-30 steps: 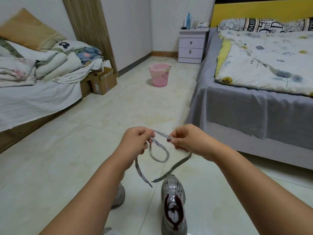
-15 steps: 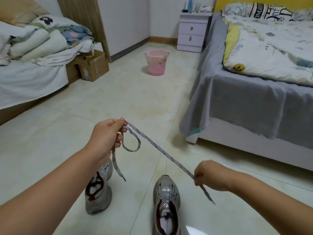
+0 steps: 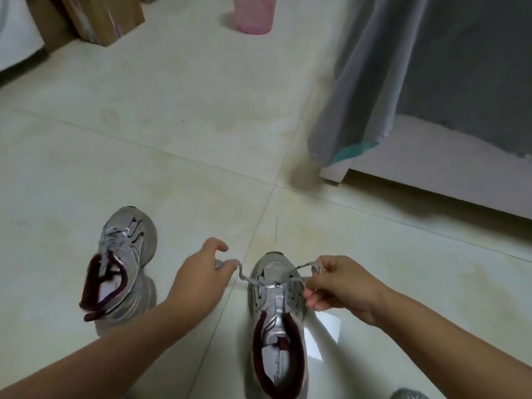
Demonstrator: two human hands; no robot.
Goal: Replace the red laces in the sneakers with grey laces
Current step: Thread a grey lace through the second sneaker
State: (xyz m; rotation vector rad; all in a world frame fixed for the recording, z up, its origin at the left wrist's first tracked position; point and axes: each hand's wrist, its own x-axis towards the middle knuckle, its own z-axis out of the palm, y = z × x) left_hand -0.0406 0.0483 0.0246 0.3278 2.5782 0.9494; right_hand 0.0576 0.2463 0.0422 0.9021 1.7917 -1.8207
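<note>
Two grey sneakers with dark red lining stand on the tiled floor. The right sneaker (image 3: 277, 326) is in front of me, toe pointing away. A grey lace (image 3: 253, 279) lies across its lower eyelets, one end going out to each side. My left hand (image 3: 201, 279) pinches the left end beside the toe. My right hand (image 3: 335, 285) pinches the right end just right of the sneaker. The left sneaker (image 3: 121, 266) stands apart to the left with a grey lace in its eyelets.
A bed with a hanging grey sheet (image 3: 374, 82) and a pale frame (image 3: 431, 174) fills the right side. A pink bucket (image 3: 254, 15) stands at the far middle. Cardboard boxes (image 3: 100, 15) sit at the far left.
The view has tipped down to the floor. Both hands have come down from mid-air with the grey lace to the right sneaker, and the lace now lies across its eyelets.
</note>
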